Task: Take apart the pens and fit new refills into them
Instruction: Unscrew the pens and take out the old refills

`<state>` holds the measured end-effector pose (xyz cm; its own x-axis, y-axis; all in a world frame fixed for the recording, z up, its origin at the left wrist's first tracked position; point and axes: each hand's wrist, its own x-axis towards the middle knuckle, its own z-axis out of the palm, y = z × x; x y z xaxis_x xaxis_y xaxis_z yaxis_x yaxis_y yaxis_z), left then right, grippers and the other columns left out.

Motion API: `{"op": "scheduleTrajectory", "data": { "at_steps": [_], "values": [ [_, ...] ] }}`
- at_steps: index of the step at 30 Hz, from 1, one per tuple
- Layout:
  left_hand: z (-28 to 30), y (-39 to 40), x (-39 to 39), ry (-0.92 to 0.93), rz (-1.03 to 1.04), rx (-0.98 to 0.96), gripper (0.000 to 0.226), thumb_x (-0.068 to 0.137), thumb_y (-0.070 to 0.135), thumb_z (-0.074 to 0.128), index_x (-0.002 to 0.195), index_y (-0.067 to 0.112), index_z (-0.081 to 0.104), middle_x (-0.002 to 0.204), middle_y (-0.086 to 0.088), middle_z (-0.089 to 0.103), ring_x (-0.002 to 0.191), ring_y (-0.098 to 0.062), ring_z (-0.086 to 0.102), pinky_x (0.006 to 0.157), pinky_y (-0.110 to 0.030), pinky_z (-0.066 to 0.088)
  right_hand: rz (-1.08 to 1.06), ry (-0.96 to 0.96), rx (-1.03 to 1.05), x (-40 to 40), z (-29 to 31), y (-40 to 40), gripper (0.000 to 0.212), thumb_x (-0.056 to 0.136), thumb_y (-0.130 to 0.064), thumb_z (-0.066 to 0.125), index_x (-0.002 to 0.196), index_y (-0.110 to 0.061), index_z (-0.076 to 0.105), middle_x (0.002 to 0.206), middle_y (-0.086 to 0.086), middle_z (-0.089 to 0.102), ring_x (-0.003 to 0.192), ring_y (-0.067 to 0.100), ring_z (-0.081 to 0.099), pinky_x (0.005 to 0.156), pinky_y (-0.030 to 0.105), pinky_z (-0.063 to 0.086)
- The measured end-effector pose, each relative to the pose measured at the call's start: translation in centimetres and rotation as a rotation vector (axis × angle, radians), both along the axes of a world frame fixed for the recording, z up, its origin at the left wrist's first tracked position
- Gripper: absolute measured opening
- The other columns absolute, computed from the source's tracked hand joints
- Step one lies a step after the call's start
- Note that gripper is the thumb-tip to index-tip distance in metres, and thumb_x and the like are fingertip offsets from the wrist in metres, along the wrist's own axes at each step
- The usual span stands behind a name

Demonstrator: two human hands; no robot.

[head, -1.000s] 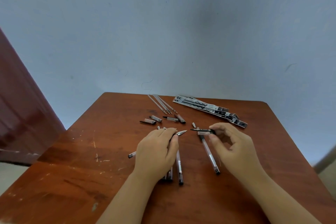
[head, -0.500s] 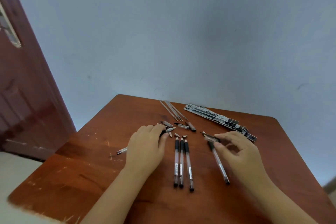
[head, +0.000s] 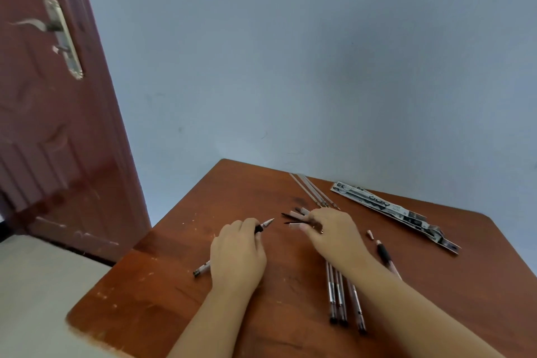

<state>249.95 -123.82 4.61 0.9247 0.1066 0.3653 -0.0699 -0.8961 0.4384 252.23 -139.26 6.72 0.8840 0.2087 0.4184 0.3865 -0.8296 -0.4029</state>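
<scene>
While the left hand [head: 236, 256] curls its grip round a pen [head: 232, 244] lying on the bench [head: 162, 293], the right hand [head: 331, 232] seemingly pinches blurred pen caps [head: 295, 219] beyond three pens [head: 338, 296].

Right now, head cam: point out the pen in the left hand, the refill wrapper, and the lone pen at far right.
pen in left hand [head: 263, 225], head view, on its tip end past the fingers.
refill wrapper [head: 386, 208], head view, mid-length on the printed face.
lone pen [head: 383, 251], head view, on the black grip.

Head view, downward (close over table [head: 180, 244])
</scene>
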Motion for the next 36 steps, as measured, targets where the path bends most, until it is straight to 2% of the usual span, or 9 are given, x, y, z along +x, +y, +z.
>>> {"op": "scheduleTrajectory", "data": {
  "at_steps": [3, 7, 13, 17, 19, 21, 24, 29, 36],
  "values": [
    [0.1, 0.3, 0.1, 0.011, -0.004, -0.008, 0.023, 0.094, 0.024, 0.037, 0.112, 0.025, 0.051, 0.104, 0.006, 0.057, 0.096, -0.012, 0.049, 0.08, -0.025, 0.038, -0.014, -0.038, -0.067, 1.1, -0.9, 1.0, 0.029, 0.083, -0.033, 0.058, 0.099, -0.01, 0.067, 0.101, 0.007, 0.068, 0.097, 0.019, 0.059, 0.086, 0.03, 0.04],
    [-0.1, 0.3, 0.3, 0.01, 0.022, -0.03, 0.023, 0.094, 0.025, 0.037, 0.114, 0.025, 0.049, 0.108, 0.006, 0.056, 0.1, -0.013, 0.049, 0.083, -0.025, 0.038, -0.011, -0.077, -0.109, 2.1, -1.5, 1.7, 0.025, 0.081, -0.032, 0.062, 0.085, -0.009, 0.069, 0.082, 0.007, 0.07, 0.081, 0.022, 0.062, 0.074, 0.033, 0.043],
    [-0.1, 0.6, 0.1, 0.014, -0.01, -0.037, 0.023, 0.094, 0.026, 0.039, 0.115, 0.025, 0.05, 0.11, 0.006, 0.057, 0.102, -0.012, 0.049, 0.086, -0.025, 0.038, -0.047, -0.028, -0.336, 3.0, -1.1, 2.3, 0.025, 0.088, -0.036, 0.049, 0.1, -0.018, 0.062, 0.103, -0.001, 0.062, 0.1, 0.015, 0.052, 0.082, 0.029, 0.033],
    [0.1, 0.4, -0.1, -0.046, -0.111, -0.056, 0.023, 0.094, 0.023, 0.041, 0.112, 0.023, 0.054, 0.107, 0.007, 0.058, 0.1, -0.012, 0.048, 0.081, -0.021, 0.034, -0.067, -0.052, -0.07, 1.5, -0.1, 0.9, 0.022, 0.085, -0.029, 0.055, 0.097, -0.014, 0.066, 0.094, 0.001, 0.065, 0.085, 0.009, 0.055, 0.076, 0.022, 0.037],
    [0.0, 0.1, -0.2, -0.132, -0.225, -0.058, 0.019, 0.089, 0.02, 0.048, 0.103, 0.02, 0.062, 0.095, 0.005, 0.063, 0.09, -0.015, 0.054, 0.075, -0.023, 0.036, -0.011, -0.011, 0.081, -0.2, 0.8, -0.1, 0.02, 0.086, -0.023, 0.055, 0.099, -0.012, 0.065, 0.091, -0.002, 0.063, 0.07, -0.005, 0.046, 0.066, 0.006, 0.035],
    [-0.4, -0.4, -0.4, -0.213, -0.373, -0.058, 0.017, 0.079, 0.022, 0.052, 0.088, 0.018, 0.066, 0.079, 0.004, 0.066, 0.074, -0.013, 0.056, 0.064, -0.023, 0.042, 0.034, 0.062, 0.131, -2.4, 1.4, -1.0, 0.02, 0.088, -0.023, 0.052, 0.103, -0.016, 0.063, 0.09, -0.008, 0.059, 0.067, -0.01, 0.043, 0.063, 0.001, 0.035],
    [-1.0, -1.7, -1.1, -0.357, -0.588, -0.03, 0.019, 0.079, 0.025, 0.049, 0.089, 0.018, 0.062, 0.078, 0.003, 0.066, 0.074, -0.007, 0.047, 0.066, -0.021, 0.04, 0.037, 0.12, 0.174, -5.5, 1.2, -2.1, 0.017, 0.089, -0.023, 0.048, 0.099, -0.018, 0.062, 0.082, -0.012, 0.056, 0.064, -0.008, 0.047, 0.065, 0.002, 0.036],
    [-1.0, -3.0, -1.9, -0.443, -0.745, 0.092, 0.02, 0.082, 0.022, 0.052, 0.091, 0.012, 0.067, 0.079, -0.001, 0.067, 0.075, -0.007, 0.048, 0.067, -0.02, 0.039, 0.029, 0.186, 0.204, -7.2, -0.4, -3.8, 0.029, 0.089, -0.024, 0.048, 0.066, -0.01, 0.06, 0.054, -0.007, 0.048, 0.059, 0.001, 0.049, 0.057, 0.014, 0.038],
    [-0.6, -3.1, -2.2, -0.377, -0.748, 0.025, 0.026, 0.082, 0.024, 0.052, 0.09, 0.007, 0.07, 0.072, -0.003, 0.066, 0.071, -0.006, 0.046, 0.066, -0.017, 0.038, 0.131, 0.12, 0.232, -6.7, -0.4, -4.4, 0.031, 0.088, -0.027, 0.05, 0.078, -0.004, 0.067, 0.073, 0.011, 0.067, 0.067, 0.015, 0.057, 0.063, 0.023, 0.043]
  ]
}}
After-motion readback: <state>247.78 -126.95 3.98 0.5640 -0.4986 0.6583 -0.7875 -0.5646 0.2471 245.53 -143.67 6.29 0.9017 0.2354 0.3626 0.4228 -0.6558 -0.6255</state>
